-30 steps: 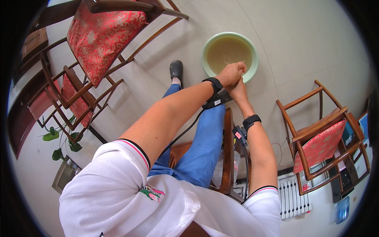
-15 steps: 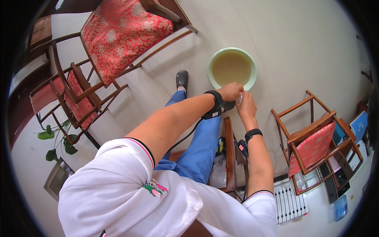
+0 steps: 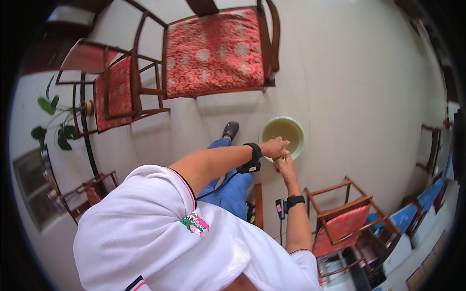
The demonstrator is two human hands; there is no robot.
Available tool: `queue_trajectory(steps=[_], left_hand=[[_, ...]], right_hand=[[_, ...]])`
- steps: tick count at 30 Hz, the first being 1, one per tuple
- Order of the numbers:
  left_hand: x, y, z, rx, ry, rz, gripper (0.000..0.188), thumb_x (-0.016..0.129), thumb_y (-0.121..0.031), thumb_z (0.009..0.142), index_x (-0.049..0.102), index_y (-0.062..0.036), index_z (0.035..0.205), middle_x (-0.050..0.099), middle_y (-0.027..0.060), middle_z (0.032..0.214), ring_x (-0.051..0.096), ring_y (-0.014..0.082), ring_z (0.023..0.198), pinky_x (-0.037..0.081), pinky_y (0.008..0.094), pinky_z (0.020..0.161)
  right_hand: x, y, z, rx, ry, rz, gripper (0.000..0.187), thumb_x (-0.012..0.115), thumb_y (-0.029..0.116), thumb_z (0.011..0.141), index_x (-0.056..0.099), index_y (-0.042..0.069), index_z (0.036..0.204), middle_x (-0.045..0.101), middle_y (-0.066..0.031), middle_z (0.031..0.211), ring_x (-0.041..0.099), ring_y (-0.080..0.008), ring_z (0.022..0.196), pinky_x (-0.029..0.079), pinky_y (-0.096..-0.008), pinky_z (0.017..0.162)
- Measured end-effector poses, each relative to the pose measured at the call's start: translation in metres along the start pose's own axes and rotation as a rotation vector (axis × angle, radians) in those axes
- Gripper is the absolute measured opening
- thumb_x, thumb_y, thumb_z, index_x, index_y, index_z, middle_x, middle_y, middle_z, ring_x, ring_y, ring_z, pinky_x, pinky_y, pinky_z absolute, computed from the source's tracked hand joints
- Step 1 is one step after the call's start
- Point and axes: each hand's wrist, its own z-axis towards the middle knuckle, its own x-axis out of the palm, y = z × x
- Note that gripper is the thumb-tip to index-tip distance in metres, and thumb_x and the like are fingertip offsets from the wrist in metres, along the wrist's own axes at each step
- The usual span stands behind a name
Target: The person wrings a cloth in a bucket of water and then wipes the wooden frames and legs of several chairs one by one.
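Note:
My left hand (image 3: 274, 147) and my right hand (image 3: 285, 164) meet at the near rim of a pale green basin (image 3: 302, 145). Brownish, cloudy water (image 3: 284, 131) fills much of it. Fingers of both hands are curled close against each other, the left slightly above the right. Anything pinched between them is hidden or too small to name. Each wrist wears a black strap with a small dark device, the left one (image 3: 250, 167) trailing a cable.
A wooden chair with a red patterned seat (image 3: 213, 53) stands ahead, another red-seated chair (image 3: 114, 92) at left. At right is a smaller wooden chair (image 3: 347, 223). My shoe (image 3: 231, 130) rests on pale floor left of the basin. A leafy plant (image 3: 63, 133) stands far left.
The view has shifted, so the basin and hands sit lower and the chairs have swung round. My hands stay together by the rim; a whitish bit between them earlier no longer shows clearly.

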Motion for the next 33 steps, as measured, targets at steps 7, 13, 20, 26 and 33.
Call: queue_trajectory(steps=[7, 13, 20, 26, 33], left_hand=[[-0.068, -0.065, -0.084, 0.138, -0.440, -0.227, 0.030, 0.052, -0.030, 0.091, 0.060, -0.0046, 0.106, 0.060, 0.0203, 0.094, 0.057, 0.0358, 0.090, 0.046, 0.0442, 0.083], [-0.084, -0.051, -0.153, 0.090, -1.135, 0.136, 0.026, 0.049, -0.028, 0.094, 0.059, -0.0059, 0.104, 0.059, 0.0167, 0.098, 0.056, 0.0304, 0.094, 0.044, 0.0438, 0.083], [-0.114, -0.099, -0.271, 0.170, -0.406, -0.664, 0.032, 0.048, -0.032, 0.098, 0.058, -0.0055, 0.082, 0.053, -0.0016, 0.070, 0.049, 0.0076, 0.061, 0.043, 0.0223, 0.058], [-0.141, -0.111, -0.368, 0.311, -0.340, -0.779, 0.038, 0.043, -0.034, 0.100, 0.057, -0.0057, 0.079, 0.052, -0.0005, 0.066, 0.049, 0.0080, 0.060, 0.041, 0.0236, 0.057], [-0.163, -0.058, -0.513, 0.424, -0.632, -1.127, 0.042, 0.045, -0.040, 0.098, 0.064, -0.0057, 0.113, 0.061, 0.0034, 0.072, 0.056, 0.0122, 0.062, 0.045, 0.0258, 0.059]], right_hand=[[0.015, 0.073, -0.079, -0.361, 0.325, 0.183, 0.048, 0.062, 0.031, 0.088, 0.048, 0.009, 0.128, 0.059, -0.0009, 0.098, 0.056, -0.0088, 0.081, 0.049, -0.0237, 0.066], [0.026, 0.093, -0.093, -0.468, 0.332, 0.317, 0.041, 0.054, 0.025, 0.093, 0.048, 0.007, 0.130, 0.057, -0.0022, 0.113, 0.057, -0.0124, 0.095, 0.052, -0.0296, 0.073], [0.085, 0.159, -0.137, -0.454, 0.654, 0.396, 0.034, 0.045, 0.025, 0.098, 0.047, 0.006, 0.127, 0.061, -0.0074, 0.107, 0.061, -0.0171, 0.084, 0.051, -0.0304, 0.063], [0.185, 0.193, -0.186, -0.329, 1.022, 0.126, 0.033, 0.042, 0.028, 0.101, 0.052, 0.000, 0.117, 0.063, -0.0100, 0.099, 0.064, -0.0172, 0.084, 0.054, -0.0270, 0.073], [0.324, 0.206, -0.242, -0.454, 1.003, 0.073, 0.033, 0.051, 0.022, 0.097, 0.052, 0.002, 0.123, 0.059, -0.0034, 0.114, 0.056, -0.0116, 0.103, 0.045, -0.0258, 0.087]])
